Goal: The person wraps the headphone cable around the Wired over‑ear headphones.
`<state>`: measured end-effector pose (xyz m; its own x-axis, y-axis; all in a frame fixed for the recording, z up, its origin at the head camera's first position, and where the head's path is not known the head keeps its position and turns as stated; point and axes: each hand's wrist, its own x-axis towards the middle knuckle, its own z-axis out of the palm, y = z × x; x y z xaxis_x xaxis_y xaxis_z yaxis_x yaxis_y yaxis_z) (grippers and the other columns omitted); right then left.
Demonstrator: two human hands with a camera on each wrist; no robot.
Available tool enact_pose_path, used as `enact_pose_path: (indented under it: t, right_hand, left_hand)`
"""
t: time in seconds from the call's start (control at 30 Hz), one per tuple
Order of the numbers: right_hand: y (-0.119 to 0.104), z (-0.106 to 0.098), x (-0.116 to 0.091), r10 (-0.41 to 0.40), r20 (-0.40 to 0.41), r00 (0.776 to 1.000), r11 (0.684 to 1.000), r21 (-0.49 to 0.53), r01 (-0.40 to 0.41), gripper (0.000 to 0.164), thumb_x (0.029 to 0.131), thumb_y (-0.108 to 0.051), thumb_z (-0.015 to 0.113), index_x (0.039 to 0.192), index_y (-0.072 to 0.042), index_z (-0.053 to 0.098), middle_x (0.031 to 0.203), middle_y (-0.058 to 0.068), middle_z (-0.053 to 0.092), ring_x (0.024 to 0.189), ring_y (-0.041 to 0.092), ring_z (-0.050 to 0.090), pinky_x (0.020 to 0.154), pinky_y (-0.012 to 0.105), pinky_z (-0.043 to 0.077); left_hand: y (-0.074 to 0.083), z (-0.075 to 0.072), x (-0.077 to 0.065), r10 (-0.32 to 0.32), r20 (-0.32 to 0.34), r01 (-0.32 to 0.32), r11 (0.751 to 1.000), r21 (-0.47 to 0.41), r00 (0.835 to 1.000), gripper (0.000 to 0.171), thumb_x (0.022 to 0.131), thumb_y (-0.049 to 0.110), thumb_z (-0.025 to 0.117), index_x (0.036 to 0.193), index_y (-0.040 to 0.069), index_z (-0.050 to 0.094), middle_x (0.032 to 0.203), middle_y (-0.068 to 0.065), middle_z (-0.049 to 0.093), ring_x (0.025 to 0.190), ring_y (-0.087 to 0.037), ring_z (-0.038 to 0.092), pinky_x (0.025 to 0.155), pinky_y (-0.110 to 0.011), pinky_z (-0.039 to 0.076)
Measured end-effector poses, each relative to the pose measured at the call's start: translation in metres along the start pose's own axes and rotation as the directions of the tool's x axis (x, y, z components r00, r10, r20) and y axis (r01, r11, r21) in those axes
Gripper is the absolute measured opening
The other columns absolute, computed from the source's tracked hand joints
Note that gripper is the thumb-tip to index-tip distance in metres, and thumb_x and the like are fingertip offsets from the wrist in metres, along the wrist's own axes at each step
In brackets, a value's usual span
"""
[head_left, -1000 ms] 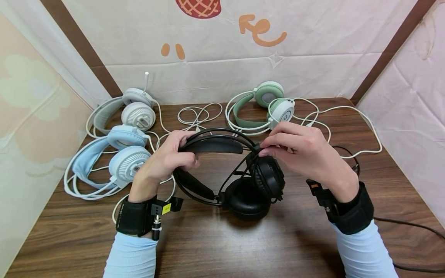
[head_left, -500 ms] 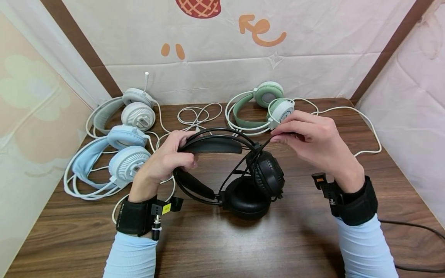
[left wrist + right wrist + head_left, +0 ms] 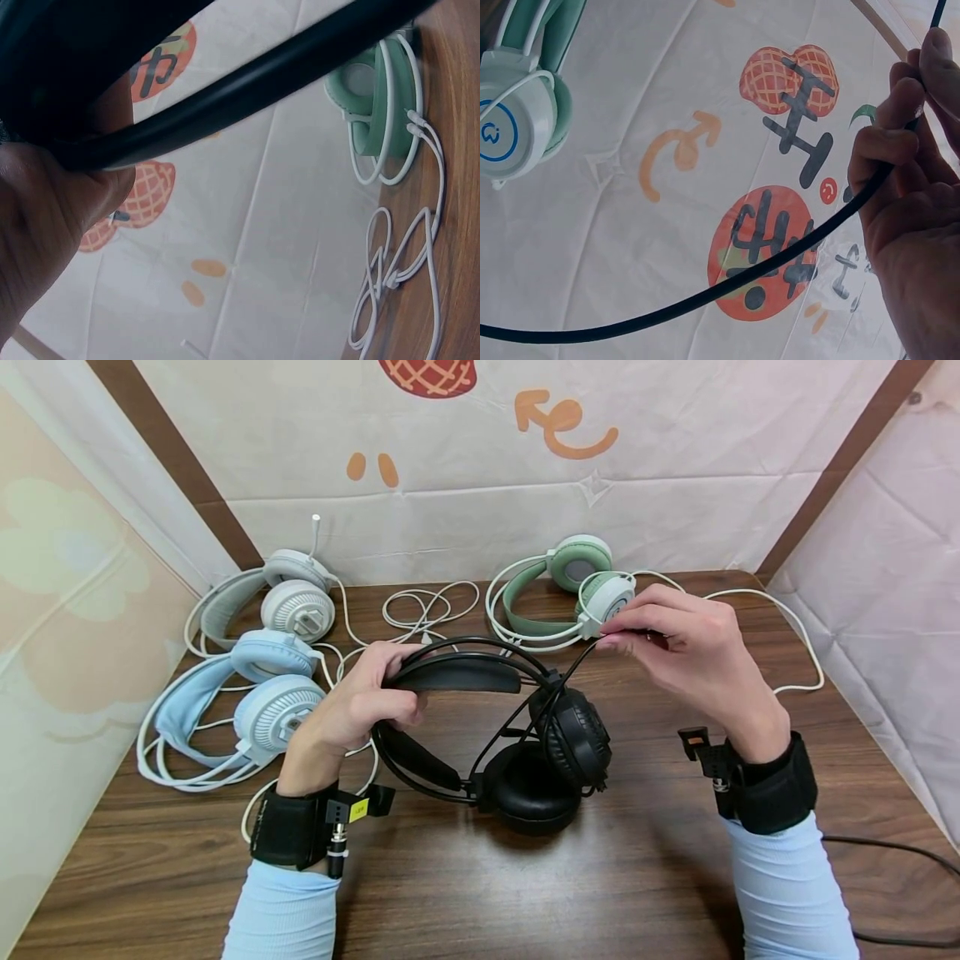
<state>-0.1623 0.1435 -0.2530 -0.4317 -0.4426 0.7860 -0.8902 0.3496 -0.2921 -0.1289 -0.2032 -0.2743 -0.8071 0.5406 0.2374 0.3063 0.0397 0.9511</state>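
A black over-ear headset [image 3: 576, 739] stands tilted at the middle of the table, its headband toward the left. My left hand [image 3: 360, 697] grips that headband, the thumb and fingers wrapped round it. To the right and above the ear cups, my right hand [image 3: 686, 652] pinches the black cable [image 3: 576, 662], which runs down to the headset. The right wrist view shows the cable [image 3: 705, 300] passing through the curled fingers of my right hand [image 3: 922, 180]. In the left wrist view the dark headband [image 3: 247, 90] crosses close in front, hiding part of the hand.
A light blue headset [image 3: 281, 714] and a white headset [image 3: 298, 610] with a microphone lie at the left. Behind the black one is a green headset [image 3: 528, 627]. White cables [image 3: 431, 606] loop across the back. Another black cable [image 3: 900, 846] lies at the right edge.
My right hand has moved up and to the right, away from the headset, drawing the black cable out from it. The left hand and headset stay nearly in place.
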Motion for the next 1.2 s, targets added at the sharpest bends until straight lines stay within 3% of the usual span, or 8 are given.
enact_pose_path:
  t: [0.17,0.3,0.4,0.47,0.63,0.77,1.0,1.2]
  right_hand:
    - [0.003,0.001,0.001,-0.016,-0.031,0.999,1.0,-0.018,0.016,0.024,0.069,0.011,0.086,0.088,-0.002,0.079,0.083,0.006,0.072,0.075,0.0,0.058,0.065,0.011,0.041]
    - [0.006,0.002,0.002,-0.031,-0.047,0.998,0.999,-0.026,0.029,0.022,0.072,0.011,0.085,0.089,-0.001,0.078,0.083,0.006,0.072,0.075,-0.001,0.056,0.066,0.01,0.04]
    - [0.009,0.002,0.001,-0.013,-0.053,0.999,1.0,0.003,0.013,0.022,0.073,0.014,0.082,0.09,0.0,0.078,0.083,0.007,0.072,0.076,-0.001,0.057,0.066,0.011,0.041]
    - [0.013,0.002,0.0,0.009,-0.053,0.999,1.0,0.024,-0.008,0.023,0.074,0.015,0.08,0.091,0.0,0.078,0.084,0.007,0.072,0.076,-0.002,0.058,0.067,0.011,0.042]
    - [0.024,0.0,-0.002,0.036,-0.029,0.999,0.998,0.045,-0.034,0.022,0.077,0.015,0.078,0.095,0.001,0.078,0.085,0.008,0.072,0.076,-0.002,0.057,0.068,0.012,0.043]
    - [0.03,-0.001,-0.002,0.043,-0.01,0.999,0.998,0.039,-0.043,0.019,0.081,0.012,0.076,0.097,0.002,0.077,0.084,0.008,0.072,0.075,-0.001,0.055,0.066,0.014,0.042]
    - [0.035,0.002,-0.006,0.144,-0.023,0.989,0.989,0.041,-0.143,0.021,0.083,0.013,0.074,0.099,0.0,0.078,0.08,0.007,0.068,0.069,0.001,0.05,0.063,0.013,0.038]
    - [0.041,0.005,-0.009,0.169,0.0,0.986,0.985,0.029,-0.169,0.021,0.085,0.011,0.072,0.102,0.0,0.077,0.079,0.007,0.067,0.07,0.002,0.051,0.065,0.013,0.04]
  left_hand:
    - [0.001,0.002,0.0,0.005,0.002,-0.004,1.0,-0.023,1.0,0.018,0.061,-0.003,0.047,0.079,0.0,0.052,0.058,0.008,0.045,0.049,-0.013,0.036,0.045,-0.027,0.027]
    - [0.0,0.001,-0.001,0.02,0.007,-0.02,0.999,-0.048,1.0,0.026,0.061,-0.004,0.047,0.083,0.004,0.058,0.058,0.008,0.045,0.05,-0.012,0.035,0.045,-0.027,0.026]
    - [-0.003,-0.001,-0.001,0.065,0.03,-0.059,0.987,-0.151,0.997,0.04,0.062,-0.007,0.045,0.093,0.009,0.066,0.057,0.004,0.042,0.048,-0.015,0.03,0.043,-0.03,0.021]
    - [-0.005,-0.001,0.0,0.114,0.043,-0.1,0.962,-0.253,0.993,0.049,0.063,-0.009,0.043,0.1,0.011,0.068,0.056,0.001,0.034,0.047,-0.018,0.024,0.042,-0.032,0.015]
    - [-0.011,-0.001,0.002,0.213,0.047,-0.167,0.869,-0.467,0.976,0.057,0.063,-0.009,0.032,0.103,0.011,0.068,0.059,-0.005,0.021,0.046,-0.017,0.012,0.041,-0.029,0.006]
    - [-0.012,-0.002,0.003,0.241,0.019,-0.183,0.78,-0.598,0.97,0.049,0.064,-0.008,0.026,0.093,0.005,0.062,0.061,-0.001,0.018,0.047,-0.013,0.012,0.041,-0.025,0.007]
    - [-0.017,-0.004,0.005,0.287,-0.017,-0.185,0.569,-0.801,0.958,0.014,0.071,-0.007,0.03,0.076,0.005,0.034,0.061,0.002,0.017,0.047,-0.009,0.012,0.044,-0.02,0.008]
    - [-0.022,-0.008,0.005,0.241,-0.041,-0.143,0.424,-0.894,0.97,0.015,0.074,0.003,0.044,0.079,0.009,0.031,0.061,0.005,0.018,0.048,-0.006,0.013,0.045,-0.017,0.009]
